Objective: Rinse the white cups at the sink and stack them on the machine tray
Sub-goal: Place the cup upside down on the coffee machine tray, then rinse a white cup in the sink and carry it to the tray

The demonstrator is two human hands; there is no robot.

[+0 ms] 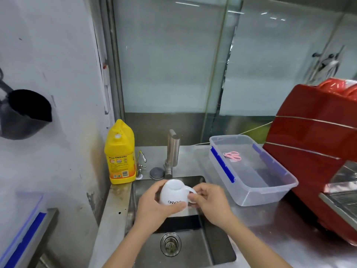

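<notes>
A white cup [173, 193] with dark lettering is held upside down over the steel sink [216, 246], just in front of the faucet [172, 151]. My left hand [154, 207] grips the cup's body from the left, thumb across the lettering. My right hand [209, 203] pinches the cup's handle from the right. No water is visibly running. The red machine [313, 151] stands at the right, with its metal tray [340, 202] at the frame's right edge.
A yellow detergent bottle [120, 153] stands at the sink's back left beside a small tap [140, 163]. A clear plastic bin [249, 171] holding pink scissors [232, 156] sits on the steel counter to the right. A black pitcher [25, 113] hangs on the left wall.
</notes>
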